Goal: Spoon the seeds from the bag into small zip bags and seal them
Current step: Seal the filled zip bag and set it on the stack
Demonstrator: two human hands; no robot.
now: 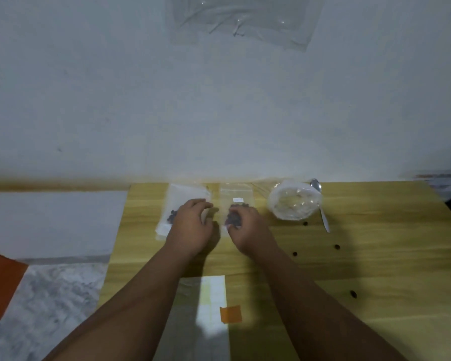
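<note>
A small clear zip bag (236, 198) with dark seeds in its lower part lies flat at the table's far edge. My right hand (246, 229) has its curled fingertips on the seed end of this bag and pinches it. My left hand (190, 226) rests with loosely curled fingers on a pile of clear zip bags (184, 195) just to the left; a few dark seeds (172, 217) show in that pile. The seed bag (294, 203), rolled open, sits to the right. A metal spoon (321, 204) lies beside it on the table.
Several loose dark seeds (337, 247) are scattered on the yellow wooden table (375, 230) to the right of my arms. A strip of white paper with an orange tag (231, 313) lies near me. A wall is right behind the table; the floor is to the left.
</note>
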